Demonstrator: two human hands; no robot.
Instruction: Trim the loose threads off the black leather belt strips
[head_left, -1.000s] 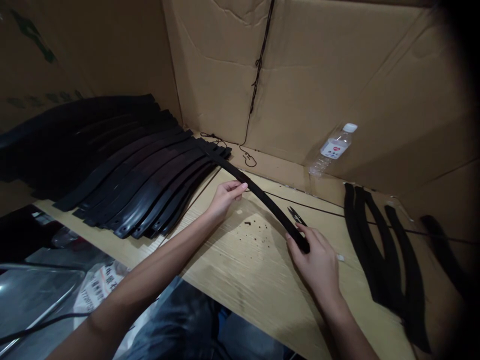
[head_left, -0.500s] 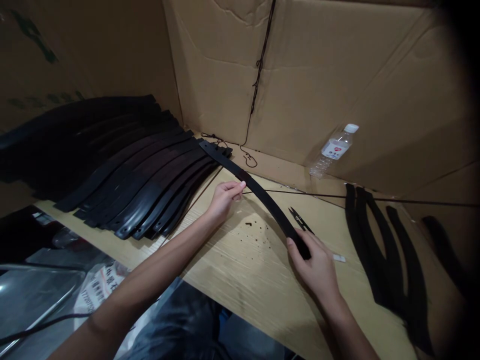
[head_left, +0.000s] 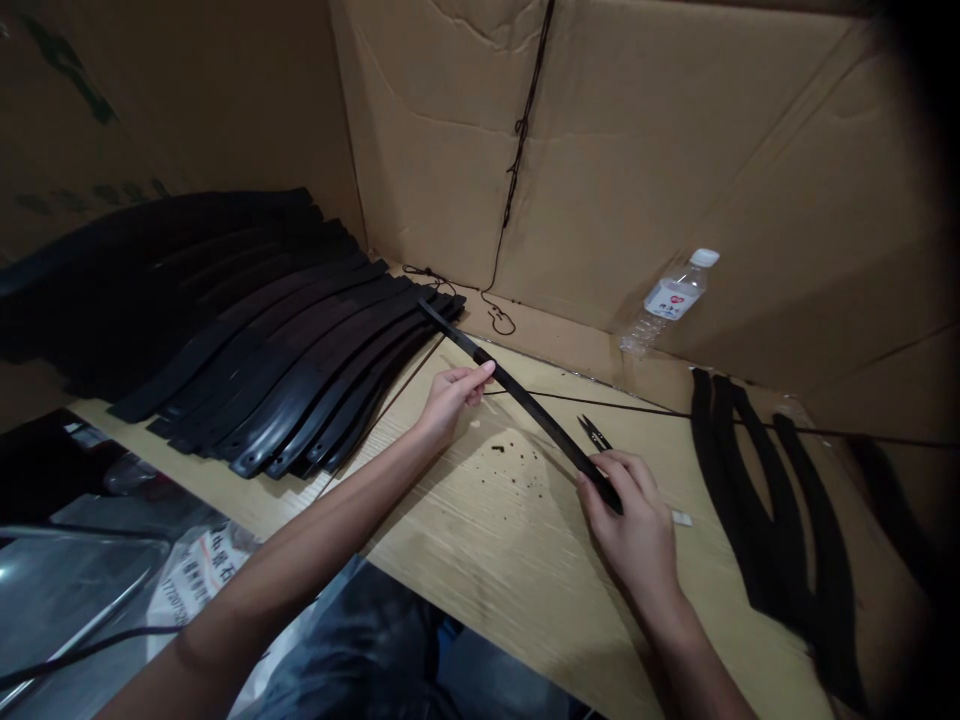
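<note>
A long black curved strip (head_left: 546, 422) is held above the table, seen nearly edge-on. My left hand (head_left: 454, 400) pinches it near its middle, between thumb and fingers, where a thin dark cord also shows. The strip's lower right end is gripped by my right hand (head_left: 634, 510). Its far end lies over the edge of a big pile of similar black strips (head_left: 285, 380) on the left. Small black thread snips (head_left: 594, 432) lie just beyond my right hand, partly hidden by it.
Several loose black strips (head_left: 750, 500) lie at the right. A clear plastic bottle (head_left: 670, 300) leans by the cardboard wall (head_left: 637, 130). Dark cord hangs down the wall and crosses the table (head_left: 450, 520). Dark crumbs dot the tabletop. A white bag (head_left: 191, 580) is at lower left.
The held strip has turned from showing its broad face to nearly edge-on. The cord running to the right has dropped a little lower. Both hands remain almost in place.
</note>
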